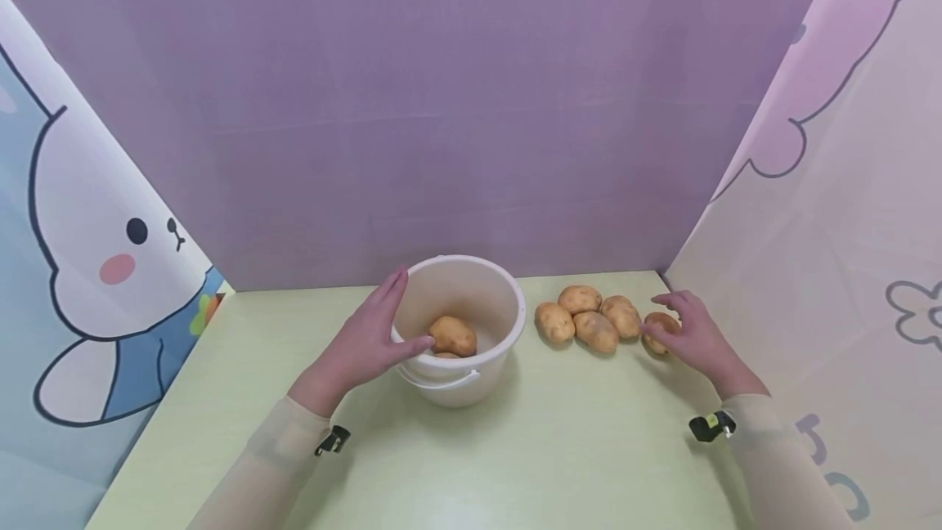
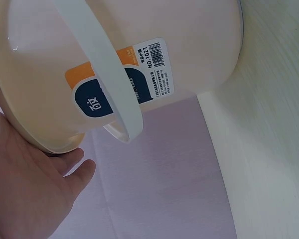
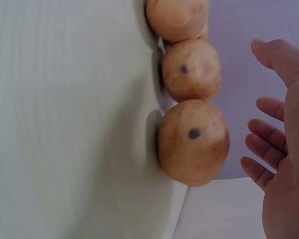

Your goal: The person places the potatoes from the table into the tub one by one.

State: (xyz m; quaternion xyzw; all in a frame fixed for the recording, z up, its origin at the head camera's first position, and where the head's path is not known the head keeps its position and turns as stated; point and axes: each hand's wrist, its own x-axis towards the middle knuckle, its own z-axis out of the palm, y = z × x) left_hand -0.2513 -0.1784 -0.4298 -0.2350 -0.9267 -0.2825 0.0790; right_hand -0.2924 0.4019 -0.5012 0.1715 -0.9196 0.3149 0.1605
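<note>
A white plastic bucket [image 1: 462, 383] stands upright on the table, its handle hanging down in front. My left hand [image 1: 371, 332] rests against the bucket's left rim, fingers fairly straight and thumb reaching over the front rim. In the left wrist view, the fingertips of the left hand [image 2: 35, 189] touch the rim. Inside the bucket lies a potato [image 1: 452, 337], with part of another under it. My right hand [image 1: 692, 332] hovers with spread fingers around a single potato [image 1: 659, 324]. In the right wrist view, a gap shows between the right hand [image 3: 289, 144] and the nearest potato [image 3: 193, 144].
Several potatoes [image 1: 596, 332] lie clustered right of the bucket. The pale green table [image 1: 471, 473] meets a purple backdrop [image 1: 456, 121] behind. Printed cloth walls stand at left [image 1: 110, 186] and right [image 1: 846, 252], the right one close to my right arm.
</note>
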